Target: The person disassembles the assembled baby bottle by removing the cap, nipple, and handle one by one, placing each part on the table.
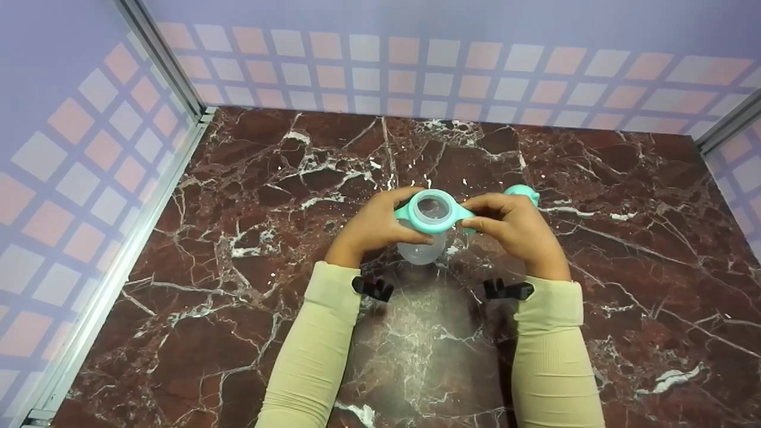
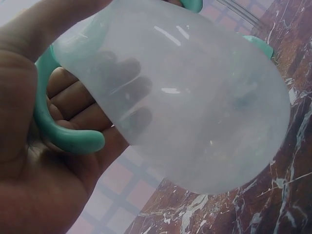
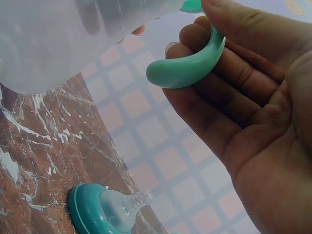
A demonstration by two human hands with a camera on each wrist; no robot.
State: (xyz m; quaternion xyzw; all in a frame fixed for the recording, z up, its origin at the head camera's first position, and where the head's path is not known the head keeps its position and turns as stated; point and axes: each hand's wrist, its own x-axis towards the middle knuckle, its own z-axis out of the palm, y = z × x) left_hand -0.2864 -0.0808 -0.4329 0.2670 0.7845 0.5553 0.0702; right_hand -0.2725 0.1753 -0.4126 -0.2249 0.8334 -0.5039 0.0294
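A translucent baby bottle [image 1: 422,252] with a mint-green handle ring [image 1: 423,224] around its neck is held over the table, its mouth uncovered and facing up. My left hand [image 1: 380,220] grips the bottle's left side, thumb in front and fingers behind, seen blurred through the wall in the left wrist view. One curved handle [image 2: 78,141] lies inside that palm. With thumb and fingers, my right hand [image 1: 517,229] pinches the opposite handle [image 3: 183,73]. Beyond the right hand, a teal collar [image 3: 83,207] with a clear nipple [image 3: 119,209] lies on the table.
The dark red marble-patterned tabletop [image 1: 238,333] has white veins, with small white flecks around the bottle. A purple wall with pink and white squares [image 1: 362,47] stands behind, with metal-framed panels [image 1: 77,333] at the sides.
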